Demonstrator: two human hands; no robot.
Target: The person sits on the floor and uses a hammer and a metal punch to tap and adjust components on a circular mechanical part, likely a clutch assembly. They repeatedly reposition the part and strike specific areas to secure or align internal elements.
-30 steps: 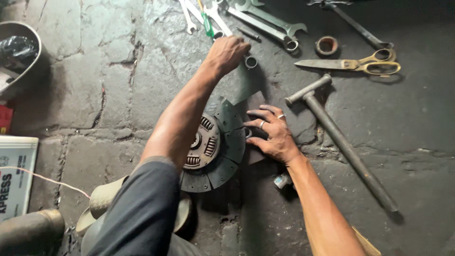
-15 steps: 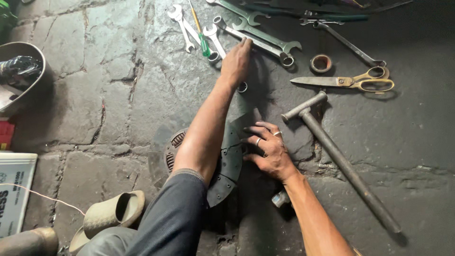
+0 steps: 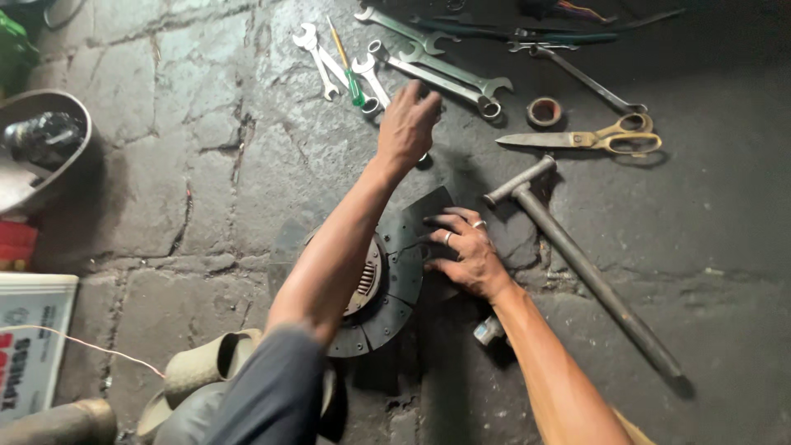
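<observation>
Two hands; one clutch disc (image 3: 387, 288).

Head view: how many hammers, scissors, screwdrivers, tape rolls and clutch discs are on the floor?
Hammer: 1
Scissors: 1
Green-handled screwdriver: 1
Tape roll: 1
Clutch disc: 1
Total: 5

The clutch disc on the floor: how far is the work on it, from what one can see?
Done: the clutch disc lies flat on the stone floor, with wrenches and a hammer laid out nearby. In hand: the right hand presses on the disc's edge, while the left hand reaches toward the wrenches, holding nothing visible. Left: no tool touches the disc.
</observation>
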